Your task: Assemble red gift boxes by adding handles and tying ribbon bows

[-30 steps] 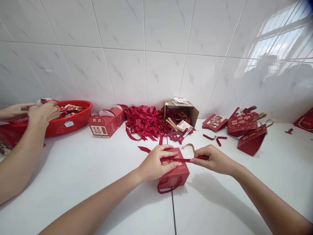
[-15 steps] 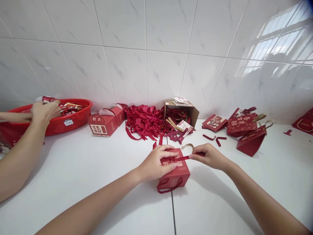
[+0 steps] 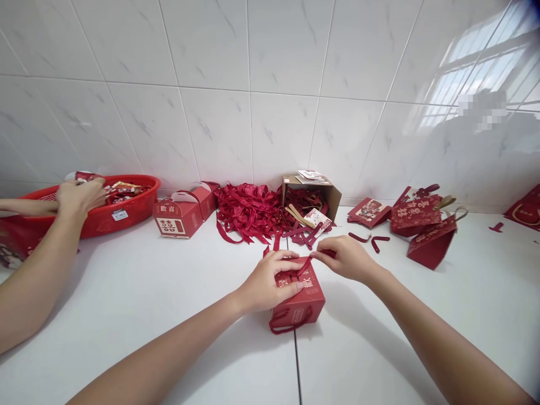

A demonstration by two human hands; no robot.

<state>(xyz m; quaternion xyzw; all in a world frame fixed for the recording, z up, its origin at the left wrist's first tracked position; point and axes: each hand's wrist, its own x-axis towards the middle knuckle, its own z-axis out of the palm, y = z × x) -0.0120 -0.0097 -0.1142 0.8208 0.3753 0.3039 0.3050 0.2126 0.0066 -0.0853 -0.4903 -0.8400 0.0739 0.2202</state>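
While my left hand [image 3: 270,282] lies over the top of the red box [image 3: 313,304], its fingers spread and resting on the lid, my right hand [image 3: 346,257] pinches a red ribbon [image 3: 304,266] between thumb and forefinger, just above the box's far right corner; the ribbon runs from that pinch down to the lid, where my left fingers partly hide it; the box rests on the white table [image 3: 202,349] between my forearms, beside a dark seam, with a twisted cord handle [image 3: 283,331] hanging at its near side.

Beyond my hands a heap of red ribbons [image 3: 250,212] lies near the tiled wall [image 3: 219,129]; just right of it an open cardboard box [image 3: 334,202] on its side holds more dark red strips, with white printed cards [image 3: 311,176] on top; farther right are loose red straps [image 3: 379,242], a flatter red packet [image 3: 369,212] and tilted red bags [image 3: 432,242] with loop handles; left of the heap stand two red cartons [image 3: 179,220], and past them a red basin [image 3: 116,219] of small wrapped items, with another person's hand [image 3: 80,196] over it; what that hand grips, I cannot tell.
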